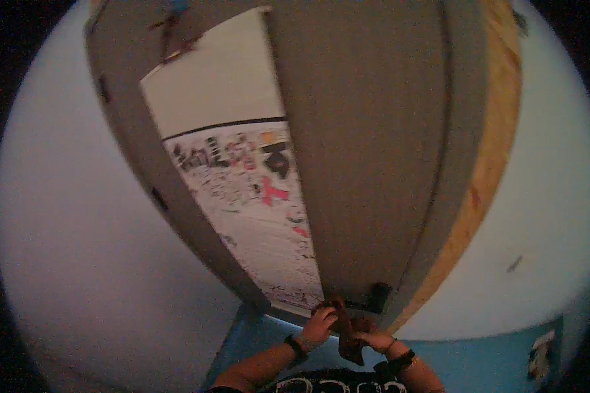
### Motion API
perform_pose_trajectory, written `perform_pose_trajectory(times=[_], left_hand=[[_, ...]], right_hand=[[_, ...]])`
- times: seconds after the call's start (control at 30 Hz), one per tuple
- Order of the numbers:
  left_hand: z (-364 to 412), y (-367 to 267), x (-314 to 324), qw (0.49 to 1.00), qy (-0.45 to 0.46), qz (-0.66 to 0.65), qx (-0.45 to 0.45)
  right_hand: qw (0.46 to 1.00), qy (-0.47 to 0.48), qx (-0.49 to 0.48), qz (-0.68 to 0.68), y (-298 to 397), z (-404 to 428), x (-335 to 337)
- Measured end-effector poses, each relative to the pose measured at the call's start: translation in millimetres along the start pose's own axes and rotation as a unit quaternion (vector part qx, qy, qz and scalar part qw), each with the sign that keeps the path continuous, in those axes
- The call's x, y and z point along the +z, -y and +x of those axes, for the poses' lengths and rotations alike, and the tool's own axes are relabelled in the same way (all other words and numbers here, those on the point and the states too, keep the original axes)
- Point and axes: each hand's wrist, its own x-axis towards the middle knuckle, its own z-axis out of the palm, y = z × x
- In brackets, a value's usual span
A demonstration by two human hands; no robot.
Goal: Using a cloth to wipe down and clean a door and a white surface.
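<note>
Near the bottom middle, a dark reddish-brown piece of cloth (pixel 349 344) hangs bunched between my hands. My left hand (pixel 319 325) grips its left part, with a dark band on the wrist. My right hand (pixel 376 340) pinches its right side, and that wrist also wears a dark band. Just beyond the hands rises a grey-brown door (pixel 368 147). A long white sheet (pixel 216 93) covered with drawings and writing hangs on it. Its lower edge ends close to my left hand.
A dark door handle (pixel 379 294) is just above my right hand. Light wood trim (pixel 477 196) edges the door on the right. Pale walls (pixel 78 221) stand on both sides, with blue surfaces (pixel 462 361) low in view. Something small and blue (pixel 179 6) is at the top.
</note>
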Motion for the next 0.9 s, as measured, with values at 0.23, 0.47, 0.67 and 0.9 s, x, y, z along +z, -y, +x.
perform_pose_trajectory(times=[0.23, 0.47, 0.67, 0.9], left_hand=[[42, -43, -95, 0.979, -0.19, 0.017, 0.071], [128, -67, -130, 0.968, -0.213, 0.051, 0.123], [85, -12, -35, 0.987, -0.147, -0.016, 0.068], [-36, -2, -87, 0.981, -0.13, -0.085, 0.113]], right_hand=[[0.961, 0.01, -0.197, 0.194, 142, -36, 50], [0.879, -0.107, -0.389, 0.254, 189, -22, 64], [0.925, -0.136, -0.288, 0.209, 128, -5, 55], [0.992, 0.056, -0.049, 0.105, 104, 41, 102]])
